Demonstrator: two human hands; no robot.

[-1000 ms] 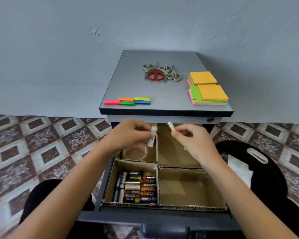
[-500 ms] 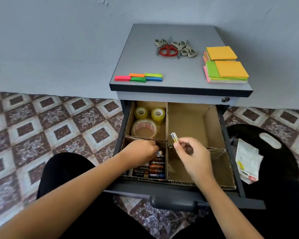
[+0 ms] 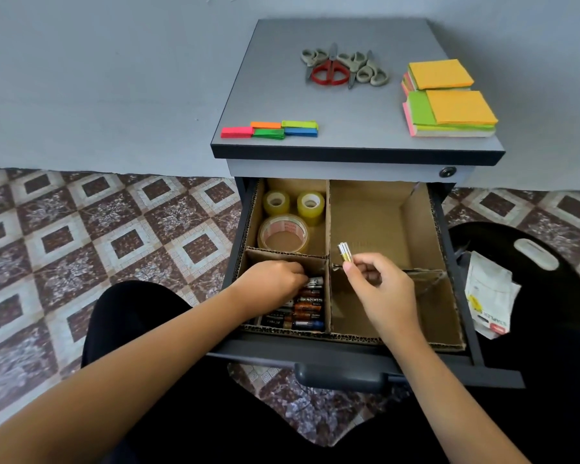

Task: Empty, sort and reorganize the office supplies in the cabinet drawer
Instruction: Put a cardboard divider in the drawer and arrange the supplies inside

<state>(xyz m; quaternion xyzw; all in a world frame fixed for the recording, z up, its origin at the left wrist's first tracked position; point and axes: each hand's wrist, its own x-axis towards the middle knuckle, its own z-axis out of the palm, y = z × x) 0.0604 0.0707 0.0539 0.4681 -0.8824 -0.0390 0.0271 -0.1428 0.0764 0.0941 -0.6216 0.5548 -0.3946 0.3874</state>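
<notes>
The left hand [image 3: 275, 279], which was lifted over the drawer [image 3: 349, 339] a second ago with a white battery pinched in it, is now reaching down into the front-left compartment. It is covering the far end of the row of batteries [image 3: 302, 309]. A white-labelled battery is lying right at its fingertips, but the fingers are curling out of sight, so I cannot tell whether it is gripping or has let go. That suggests the battery is being filed with its kind, so the sorting is going on piece by piece.

The right hand [image 3: 379, 286] is pinching the small yellow-banded batteries [image 3: 345, 252] between thumb and fingers. It is holding them upright above the cardboard divider, just beside the battery compartment and near the left hand. They are probably going in next. Behind the battery compartment the tape rolls [image 3: 283, 232] are sitting in their own compartment.
</notes>
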